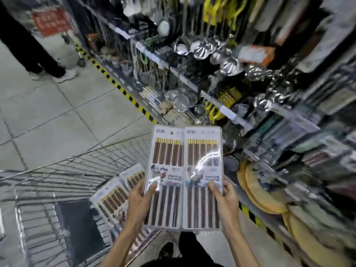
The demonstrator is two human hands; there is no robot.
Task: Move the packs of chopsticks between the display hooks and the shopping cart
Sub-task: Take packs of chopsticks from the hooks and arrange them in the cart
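Observation:
I hold two flat packs of dark wooden chopsticks side by side in front of me. My left hand (139, 197) grips the left pack (166, 164) at its left edge, thumb on the front. My right hand (224, 197) grips the right pack (204, 162) at its right edge. Both packs are upright, above the right rim of the wire shopping cart (81, 166). Two more chopstick packs (115, 195) lie tilted inside the cart, partly hidden behind my left hand. The display hooks are not clearly visible in the blurred shelving.
Shelving (240, 83) on the right carries hanging steel ladles, strainers and rolling pins, with a yellow-black striped base edge (125, 93). Round yellow mats (265, 197) sit low on the right. Another person's legs (44, 62) stand far left on the tiled floor.

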